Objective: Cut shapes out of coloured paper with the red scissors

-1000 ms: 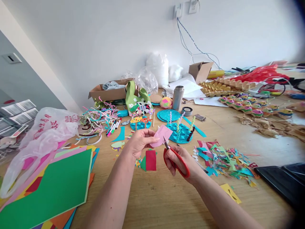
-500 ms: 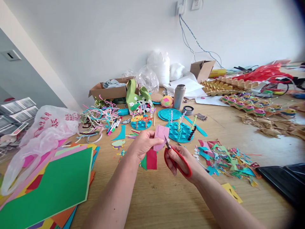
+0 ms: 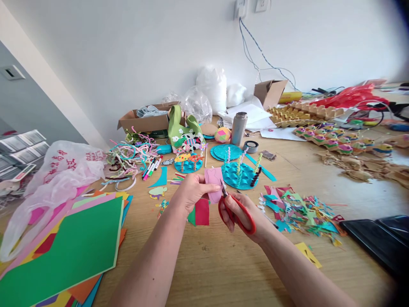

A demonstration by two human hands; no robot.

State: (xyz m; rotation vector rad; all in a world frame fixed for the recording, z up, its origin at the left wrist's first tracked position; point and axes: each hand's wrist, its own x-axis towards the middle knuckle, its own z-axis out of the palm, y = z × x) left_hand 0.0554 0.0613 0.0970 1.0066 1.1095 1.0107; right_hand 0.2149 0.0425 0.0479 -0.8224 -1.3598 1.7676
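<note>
My left hand (image 3: 192, 190) pinches a small pink paper (image 3: 214, 179) with a drawn outline. My right hand (image 3: 240, 213) is closed round the red handles of the scissors (image 3: 247, 221), whose blades meet the paper's right edge. Below the paper, a dark red paper piece (image 3: 202, 212) lies on the table (image 3: 204, 264) beside a green one. Just beyond my hands stands a blue bumpy disc (image 3: 239, 175) with fuzzy stems rising from it. Left of it, a smaller blue disc (image 3: 188, 165) carries orange and yellow fish cutouts.
Coloured sheets (image 3: 73, 238) and a plastic bag (image 3: 64, 170) lie at left. Paper scraps (image 3: 303, 211) are piled at right, near a black tray-like object (image 3: 377, 238). A metal bottle (image 3: 239, 129), tape roll (image 3: 251, 146) and painted egg cartons (image 3: 338, 138) stand farther back.
The pink paper has turned slightly in my left hand, and the scissors stay at its right edge. The whole view has shifted a little.
</note>
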